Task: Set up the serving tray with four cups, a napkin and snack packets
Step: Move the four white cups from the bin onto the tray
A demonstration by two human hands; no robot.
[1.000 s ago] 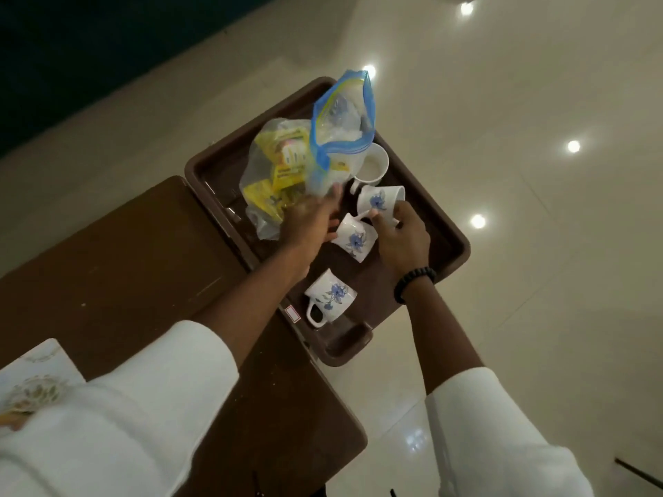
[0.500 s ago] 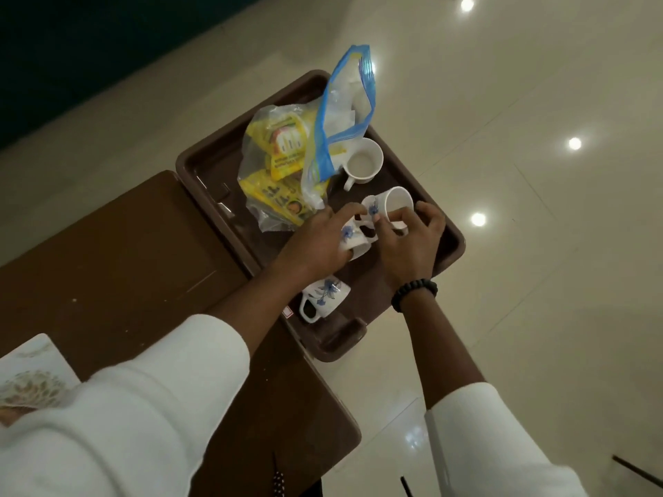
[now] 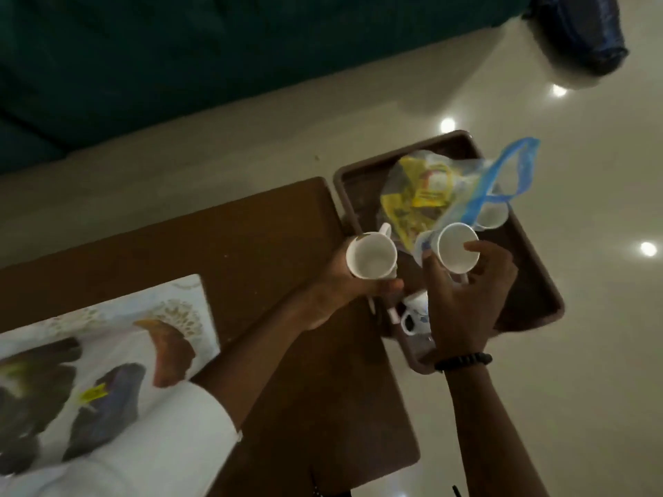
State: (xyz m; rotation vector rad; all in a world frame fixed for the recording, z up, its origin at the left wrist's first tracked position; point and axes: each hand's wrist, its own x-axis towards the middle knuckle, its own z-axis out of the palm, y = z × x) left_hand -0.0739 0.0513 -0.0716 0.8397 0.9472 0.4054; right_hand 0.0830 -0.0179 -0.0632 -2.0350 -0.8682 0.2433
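Big change from half a second back: both cups are up off the tray now. Before, the two hands were bunched together low over the tray's middle, fiddling with two flowered cups that lay there. Now the left hand (image 3: 353, 286) has swung out to the left and is wrapped around a white cup (image 3: 371, 256), mouth facing the camera, handle pointing far, held over the right edge of the table (image 3: 251, 245). The right hand (image 3: 466, 295) has its fingers closed around the second cup (image 3: 457, 247), also mouth up, held above the tray (image 3: 531, 281). The view has also swung left, so more table shows.

Still on the tray: the clear bag (image 3: 448, 195) of yellow snack packets with its blue zip strip sticking up at the far side, a third cup (image 3: 493, 215) half hidden behind that strip, and a fourth, flowered cup (image 3: 418, 319) lying at the near end, mostly covered by the right hand. The bag sits right behind the lifted cups and touches the right-hand one in this view, though real contact can't be told.

On the table's left lies a white patterned napkin (image 3: 118, 338), well apart from the tray. The person's white sleeve (image 3: 150, 446) covers its near corner. A black bracelet (image 3: 462, 361) sits on the right wrist. A blurry dark blue thing (image 3: 581, 34) is at the top right.
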